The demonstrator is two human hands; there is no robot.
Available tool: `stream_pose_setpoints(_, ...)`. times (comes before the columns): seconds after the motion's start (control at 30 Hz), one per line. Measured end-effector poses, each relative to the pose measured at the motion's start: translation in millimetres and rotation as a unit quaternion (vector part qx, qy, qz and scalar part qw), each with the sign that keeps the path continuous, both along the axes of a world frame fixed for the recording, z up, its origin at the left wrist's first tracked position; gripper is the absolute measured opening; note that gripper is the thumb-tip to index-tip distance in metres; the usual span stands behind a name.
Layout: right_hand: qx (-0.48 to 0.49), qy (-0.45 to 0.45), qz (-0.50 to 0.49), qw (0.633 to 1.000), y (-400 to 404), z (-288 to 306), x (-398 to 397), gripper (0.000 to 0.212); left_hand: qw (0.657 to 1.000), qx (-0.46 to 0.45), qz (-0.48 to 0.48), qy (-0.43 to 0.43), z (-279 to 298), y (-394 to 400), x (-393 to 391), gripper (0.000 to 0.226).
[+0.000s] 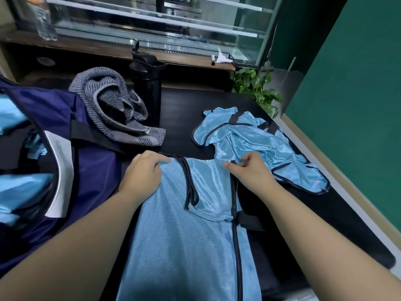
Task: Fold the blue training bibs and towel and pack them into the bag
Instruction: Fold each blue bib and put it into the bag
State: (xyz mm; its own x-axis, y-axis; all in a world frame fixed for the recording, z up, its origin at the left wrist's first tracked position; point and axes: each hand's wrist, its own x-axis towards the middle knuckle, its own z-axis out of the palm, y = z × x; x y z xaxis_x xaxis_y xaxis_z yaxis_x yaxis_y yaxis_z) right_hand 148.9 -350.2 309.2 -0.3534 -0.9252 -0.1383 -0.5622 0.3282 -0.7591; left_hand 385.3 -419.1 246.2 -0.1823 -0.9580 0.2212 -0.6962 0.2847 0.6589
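Shiny mesh cloth bib (184,246), ribbed knit towel (112,105), matt black table (282,213).

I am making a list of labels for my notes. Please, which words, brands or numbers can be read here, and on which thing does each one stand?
None can be read.
White tag on the bag: printed lines, too blurred to read.
Clear bottle: label too blurred to read.
Bibs, towel, black bottle: no text shows.
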Motion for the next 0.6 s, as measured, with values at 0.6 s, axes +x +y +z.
stream_pose_setpoints(0.6,0.216,0.036,0.092,0.971,-3,18,-16,0.038,0.938,0.219,0.012,-0.269,58,-28,-19,0.044)
